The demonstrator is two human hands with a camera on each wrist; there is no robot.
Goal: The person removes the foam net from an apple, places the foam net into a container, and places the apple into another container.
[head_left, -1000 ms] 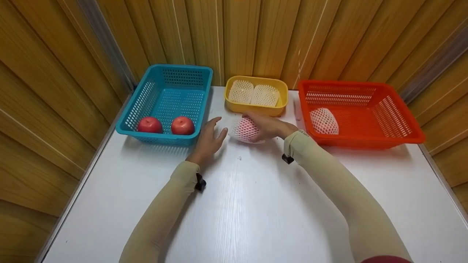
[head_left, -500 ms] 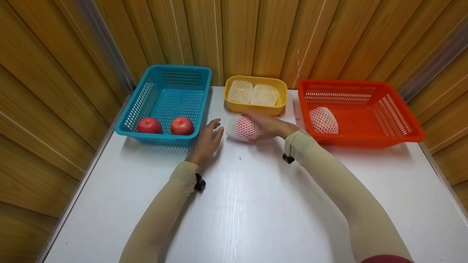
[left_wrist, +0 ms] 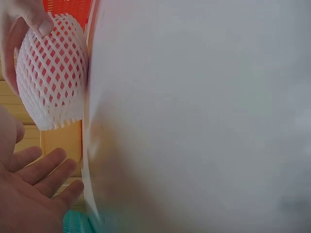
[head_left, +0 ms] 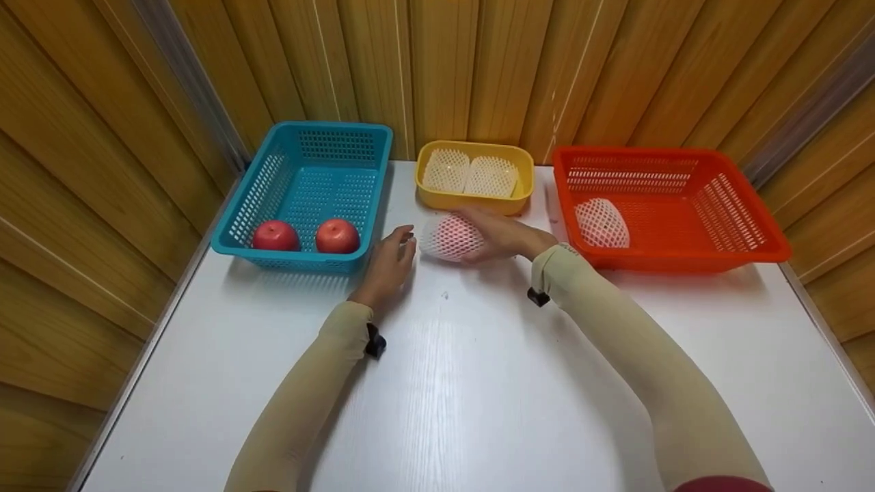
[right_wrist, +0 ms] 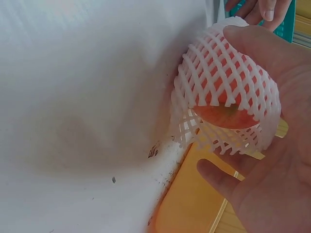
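Observation:
A red apple wrapped in a white foam net (head_left: 454, 237) is at the middle of the table in the head view, just in front of the yellow container. My right hand (head_left: 497, 234) grips it from the right, thumb curled over the net in the right wrist view. Through the net's open end there, part of the bare apple (right_wrist: 226, 116) shows. My left hand (head_left: 389, 268) stays just left of the netted apple, fingers loosely extended and holding nothing. In the left wrist view its fingers (left_wrist: 46, 170) lie apart from the net's edge.
A blue basket (head_left: 229, 232) at left holds two bare red apples (head_left: 275, 236). Two foam nets (head_left: 446, 171) lie in the yellow container (head_left: 475, 203) at the back. On the right, a red basket (head_left: 683, 260) contains one foam-netted item (head_left: 601, 223). A wood-panelled wall stands behind.
My left hand has drawn back slightly from the netted apple, and its thumb and fingers have come closer together. The right hand keeps its grip in nearly the same spot.

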